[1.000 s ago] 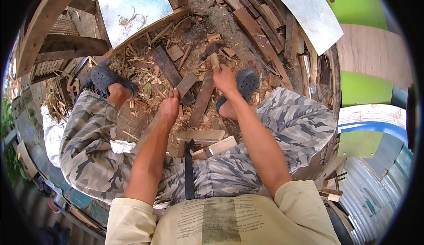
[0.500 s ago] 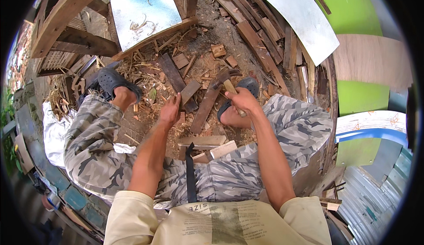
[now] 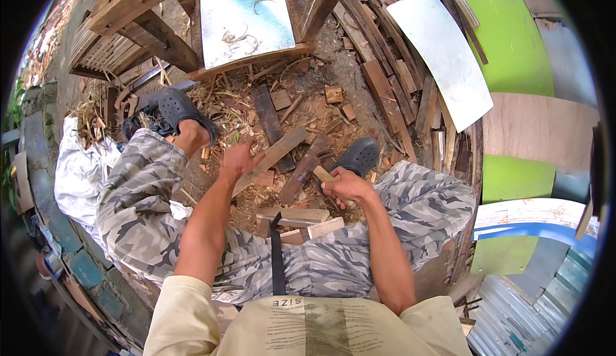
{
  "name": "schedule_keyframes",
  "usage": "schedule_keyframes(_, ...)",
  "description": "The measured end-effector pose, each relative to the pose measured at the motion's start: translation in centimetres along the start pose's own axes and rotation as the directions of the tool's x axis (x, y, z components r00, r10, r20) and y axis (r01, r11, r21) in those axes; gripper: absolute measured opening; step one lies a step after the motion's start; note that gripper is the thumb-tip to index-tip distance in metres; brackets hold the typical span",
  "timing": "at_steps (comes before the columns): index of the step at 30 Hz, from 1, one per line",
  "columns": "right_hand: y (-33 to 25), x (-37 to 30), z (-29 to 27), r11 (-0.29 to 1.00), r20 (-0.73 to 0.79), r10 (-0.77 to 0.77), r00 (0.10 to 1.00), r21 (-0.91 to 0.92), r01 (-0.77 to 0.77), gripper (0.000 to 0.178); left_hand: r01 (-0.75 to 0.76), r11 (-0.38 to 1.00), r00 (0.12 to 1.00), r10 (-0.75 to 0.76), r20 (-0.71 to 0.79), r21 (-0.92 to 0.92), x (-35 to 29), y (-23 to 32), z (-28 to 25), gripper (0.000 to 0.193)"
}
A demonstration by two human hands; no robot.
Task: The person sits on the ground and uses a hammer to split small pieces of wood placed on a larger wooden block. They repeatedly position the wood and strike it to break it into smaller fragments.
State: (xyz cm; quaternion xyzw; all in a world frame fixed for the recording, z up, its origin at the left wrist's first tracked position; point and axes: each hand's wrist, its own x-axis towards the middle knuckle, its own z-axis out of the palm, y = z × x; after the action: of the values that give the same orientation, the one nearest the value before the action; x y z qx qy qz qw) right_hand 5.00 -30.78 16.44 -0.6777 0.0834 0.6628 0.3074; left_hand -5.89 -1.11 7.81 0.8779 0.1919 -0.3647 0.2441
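My right hand is wrapped round the wooden handle of a claw hammer. The hammer's dark metal head lies over a dark, worn board on the ground. My left hand is at the left edge of a narrow wooden strip, with the thumb against it; the other fingers are partly hidden. That strip slants from beside my left wrist up toward the right. Close to my lap are a pale wood block and a short plank.
Wood chips and offcuts cover the ground between my clogs. Ahead stands a wooden frame around a white-blue panel. Stacked planks and a white sheet lie at right. A white sack sits at left.
The hammer has come down and nearer to me, its head turning leftward. My left hand has shifted slightly, and more of the wooden strip shows. The view has tilted.
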Motion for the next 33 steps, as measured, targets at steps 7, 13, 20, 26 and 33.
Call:
schedule_keyframes(7,1.2,2.0,1.0,0.999,-0.058,-0.008,0.998,-0.043,0.005,0.047,0.134,0.982,0.991,-0.131,-0.029,0.134,0.1,-0.3,7.2,0.07)
schedule_keyframes(13,0.4,0.7,-0.4,1.0,-0.043,-0.002,0.999,-0.019,0.001,0.044,-0.2,0.978,0.959,0.207,0.195,-0.056,0.9,-2.0,4.9,0.066)
schedule_keyframes(20,-1.4,-1.8,-0.6,0.995,-0.02,-0.04,0.999,0.091,0.042,0.039,-0.088,0.89,0.986,0.014,-0.167,-0.446,3.7,-7.5,5.4,0.056)
schedule_keyframes(26,-0.7,-1.0,-0.8,0.985,-0.086,-0.02,0.996,0.17,0.035,0.039,0.118,0.992,0.984,-0.123,-0.128,-0.049,-1.2,0.5,2.4,0.05)
schedule_keyframes(33,-1.9,-0.9,-0.5,0.983,-0.141,-0.051,0.989,0.168,0.075,0.044,0.119,0.993,0.962,-0.111,-0.248,0.017,0.9,-1.2,7.5,0.065)
